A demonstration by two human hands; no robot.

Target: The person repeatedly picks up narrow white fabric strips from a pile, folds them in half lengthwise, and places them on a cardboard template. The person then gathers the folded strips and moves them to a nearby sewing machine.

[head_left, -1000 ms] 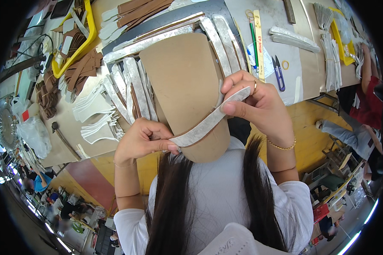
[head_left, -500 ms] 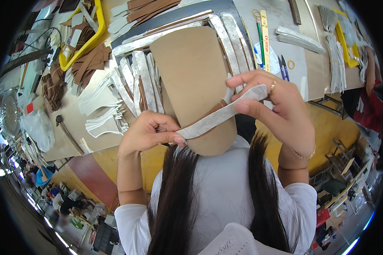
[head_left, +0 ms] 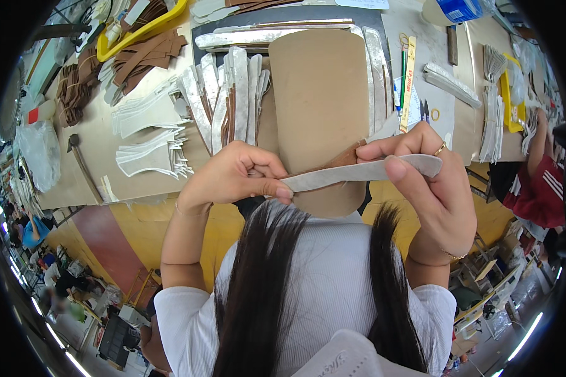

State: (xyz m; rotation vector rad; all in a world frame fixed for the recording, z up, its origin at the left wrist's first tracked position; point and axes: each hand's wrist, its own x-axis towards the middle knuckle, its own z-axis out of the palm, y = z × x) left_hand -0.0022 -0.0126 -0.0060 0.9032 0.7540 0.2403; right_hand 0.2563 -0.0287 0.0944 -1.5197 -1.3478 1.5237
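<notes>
A curved strip with a whitish-grey face point(head_left: 339, 176) stretches between my hands, over the near end of a tan rounded board point(head_left: 321, 88). Along its far edge, a brown leather piece point(head_left: 341, 158) folds up, narrowing toward my left hand. My left hand point(head_left: 242, 173) pinches the strip's left end between thumb and fingers. With the thumb on the pale face, my right hand point(head_left: 424, 176) grips the right part; its fingertips touch the brown leather. A pale flap point(head_left: 383, 127) sticks up beyond those fingertips.
Similar pale and brown strips point(head_left: 239, 94) lie left of the board, more along its far side. White cut pieces point(head_left: 148, 113), brown straps point(head_left: 148, 60) and a hammer point(head_left: 82, 166) sit left. A yellow ruler point(head_left: 408, 81) and a bundle of strips point(head_left: 453, 85) lie right.
The view has shifted, so the table contents appear moved. Both hands still hold the strip, which is now more level, and more of its brown leather shows beyond the pale face.
</notes>
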